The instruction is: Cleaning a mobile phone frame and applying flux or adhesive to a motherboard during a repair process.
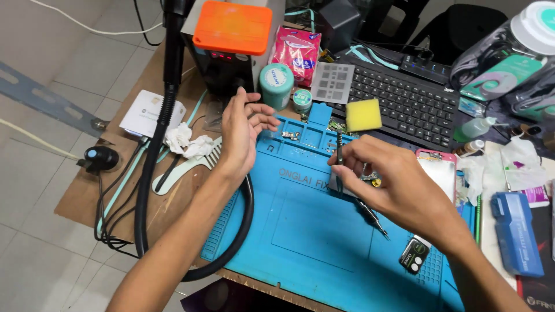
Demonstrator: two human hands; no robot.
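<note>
My right hand (399, 185) is over the blue silicone repair mat (312, 225), fingers closed on a thin dark tool (340, 149) held upright, with a second slim tool (373, 218) sticking out below the palm. Small circuit parts (291, 136) lie in the mat's top trays. My left hand (243, 136) hovers at the mat's left edge, fingers loosely curled and apart, holding nothing that I can see. A pink-framed phone (437, 167) lies right of my right hand.
A black box with an orange lid (231, 29), a teal tin (276, 85), a yellow sponge (363, 114) and a black keyboard (404, 101) line the back. A thick black hose (156, 144) loops on the left. A blue case (516, 231), tissues and bottles lie at right.
</note>
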